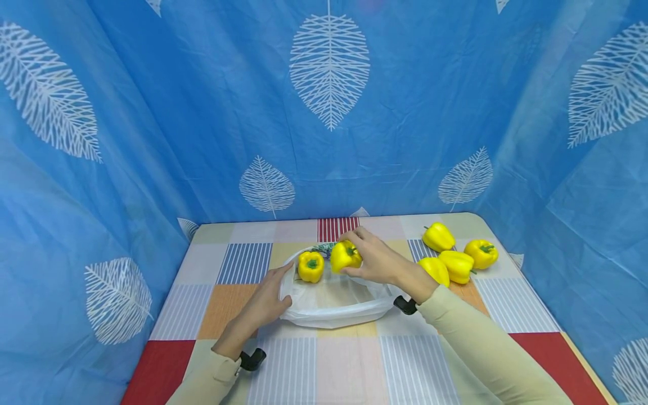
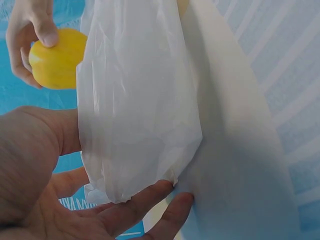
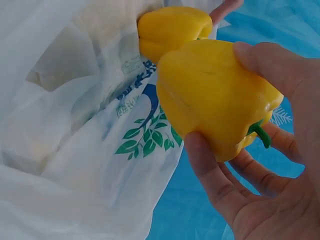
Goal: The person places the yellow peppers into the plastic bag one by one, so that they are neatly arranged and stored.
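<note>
A white plastic bag (image 1: 329, 318) with a green and blue print lies with its mouth spread in the middle of the table. My left hand (image 1: 265, 298) holds the bag's left rim; in the left wrist view its fingertips (image 2: 155, 192) lie against the plastic. My right hand (image 1: 377, 259) grips a yellow bell pepper (image 1: 345, 256) over the far side of the bag mouth, its green stem (image 3: 260, 132) towards the palm. Another yellow bell pepper (image 1: 311, 266) sits just inside the bag's far left edge, close to the left fingers.
Several more yellow bell peppers (image 1: 457, 266) lie grouped on the right of the table, beyond my right forearm. A patchwork-patterned cloth (image 1: 349, 365) covers the table. Blue curtains (image 1: 405, 112) with white leaf prints hang behind it and on both sides.
</note>
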A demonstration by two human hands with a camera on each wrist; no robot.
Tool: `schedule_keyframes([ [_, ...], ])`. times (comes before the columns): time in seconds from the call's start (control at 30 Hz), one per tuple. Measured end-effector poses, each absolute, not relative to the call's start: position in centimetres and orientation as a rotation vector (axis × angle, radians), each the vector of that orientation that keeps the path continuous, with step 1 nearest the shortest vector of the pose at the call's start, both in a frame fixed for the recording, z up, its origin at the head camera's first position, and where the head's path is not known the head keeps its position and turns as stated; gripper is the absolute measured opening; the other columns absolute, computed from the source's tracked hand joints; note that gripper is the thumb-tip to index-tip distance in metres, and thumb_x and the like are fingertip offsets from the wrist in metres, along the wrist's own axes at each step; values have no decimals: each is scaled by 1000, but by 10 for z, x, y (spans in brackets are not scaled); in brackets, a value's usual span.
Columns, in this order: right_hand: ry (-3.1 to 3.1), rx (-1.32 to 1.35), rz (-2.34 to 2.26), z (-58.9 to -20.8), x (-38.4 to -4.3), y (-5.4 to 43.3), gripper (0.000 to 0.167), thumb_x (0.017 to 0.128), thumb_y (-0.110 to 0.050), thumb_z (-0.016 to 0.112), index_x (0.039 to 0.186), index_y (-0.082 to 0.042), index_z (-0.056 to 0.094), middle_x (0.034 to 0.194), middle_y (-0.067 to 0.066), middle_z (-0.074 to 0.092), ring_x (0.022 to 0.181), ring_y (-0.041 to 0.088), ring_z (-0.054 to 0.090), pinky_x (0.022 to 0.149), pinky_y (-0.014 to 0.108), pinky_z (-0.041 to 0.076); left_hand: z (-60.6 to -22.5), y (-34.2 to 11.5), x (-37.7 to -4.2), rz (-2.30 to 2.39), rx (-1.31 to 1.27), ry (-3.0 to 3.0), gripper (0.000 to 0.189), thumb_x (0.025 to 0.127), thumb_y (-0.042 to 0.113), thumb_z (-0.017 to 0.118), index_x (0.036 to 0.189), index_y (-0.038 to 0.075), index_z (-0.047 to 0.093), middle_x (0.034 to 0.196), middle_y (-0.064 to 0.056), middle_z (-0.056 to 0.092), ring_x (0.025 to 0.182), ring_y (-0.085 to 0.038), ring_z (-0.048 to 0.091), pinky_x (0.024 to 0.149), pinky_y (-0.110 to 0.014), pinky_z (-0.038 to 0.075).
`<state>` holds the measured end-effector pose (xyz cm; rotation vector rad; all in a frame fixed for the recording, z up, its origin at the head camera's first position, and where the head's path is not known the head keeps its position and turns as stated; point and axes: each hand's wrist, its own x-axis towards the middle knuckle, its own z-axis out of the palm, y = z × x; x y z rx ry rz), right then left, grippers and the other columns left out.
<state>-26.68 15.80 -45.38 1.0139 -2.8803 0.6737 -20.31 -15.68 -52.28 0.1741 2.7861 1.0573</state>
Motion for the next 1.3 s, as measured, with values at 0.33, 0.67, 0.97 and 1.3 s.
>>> schedule_keyframes([
  [0.33, -2908, 1033, 638, -456, -270, 148, 71, 97, -26, 97, 157, -10, 63, 143, 19, 66, 121, 32, 71, 110, 52, 69, -523, -158, -204, 1060, 195, 2796, 92, 96, -2, 80, 180, 12, 43, 179, -28, 48, 160, -51, 58, 129, -72, 53],
  [0.67, -2964, 1030, 546, -458, -274, 142, 72, 98, -23, 96, 159, -9, 61, 142, 21, 65, 122, 33, 70, 110, 50, 70, -524, -156, -204, 1062, 198, 2800, 94, 95, -3, 81, 180, 12, 44, 179, -28, 48, 161, -51, 57, 129, -72, 52],
  [0.97, -2958, 1047, 553, -462, -278, 138, 71, 95, -15, 96, 157, -5, 64, 140, 23, 67, 122, 33, 71, 112, 50, 70, -522, -156, -204, 1067, 208, 2802, 94, 95, -4, 80, 180, 12, 44, 179, -27, 49, 160, -50, 57, 129, -72, 53],
  [1.3, -2983, 1022, 500, -467, -280, 134, 70, 95, -16, 98, 156, -8, 65, 144, 22, 68, 127, 35, 72, 115, 51, 68, -521, -156, -203, 1072, 237, 2807, 92, 95, -5, 80, 179, 10, 44, 178, -28, 49, 159, -50, 58, 129, -72, 53],
])
